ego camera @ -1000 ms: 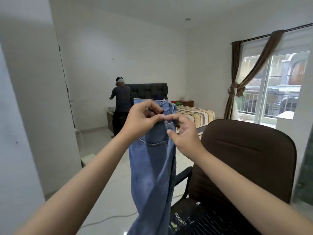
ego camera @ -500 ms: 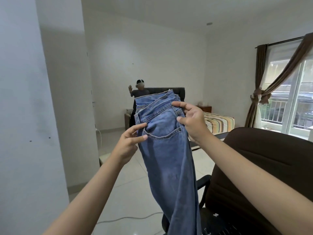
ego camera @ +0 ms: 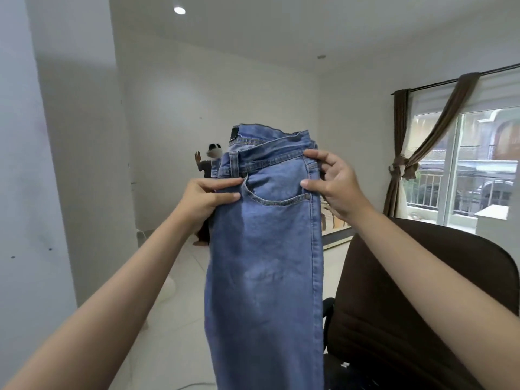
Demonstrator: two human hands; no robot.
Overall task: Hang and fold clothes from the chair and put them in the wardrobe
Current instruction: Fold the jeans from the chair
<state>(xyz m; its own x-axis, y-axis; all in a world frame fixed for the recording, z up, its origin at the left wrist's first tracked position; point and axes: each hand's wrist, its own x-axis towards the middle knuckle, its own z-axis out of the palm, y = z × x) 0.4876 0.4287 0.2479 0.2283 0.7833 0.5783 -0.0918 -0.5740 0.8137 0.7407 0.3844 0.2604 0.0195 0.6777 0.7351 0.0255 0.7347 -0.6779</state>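
Jeans (ego camera: pixel 264 249) hang upright before you; your left hand (ego camera: pixel 206 198) pinches 1 waist edge, your right hand (ego camera: pixel 334 184) clamps the other, fingers (ego camera: pixel 312 154) curled tight.

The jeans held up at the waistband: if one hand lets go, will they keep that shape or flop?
Likely flop: the jeans hang limp below the left hand and right hand, with soft creases. The denim looks thick, so probably heavyish. It is probably not slippery, as fingertip pinches seem to hold it.
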